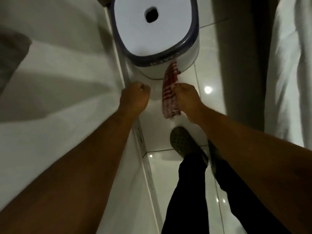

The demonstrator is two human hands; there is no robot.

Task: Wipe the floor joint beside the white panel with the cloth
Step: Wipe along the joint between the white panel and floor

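Observation:
A red and white striped cloth (170, 92) hangs from my right hand (184, 97), which pinches its middle above the glossy tiled floor. Its upper end reaches the dark rim of a white stool. My left hand (135, 97) is closed in a fist with nothing visible in it, right beside the edge of the white panel (67, 92) on the left. The floor joint (146, 166) runs along the foot of that panel, from below my left hand toward the bottom of the frame.
A white plastic stool (152, 29) with a dark rim and a hole in its top stands just beyond both hands. My foot in a grey perforated clog (184, 142) and dark trouser leg stand on the tiles. A white curtain (290, 73) hangs at the right.

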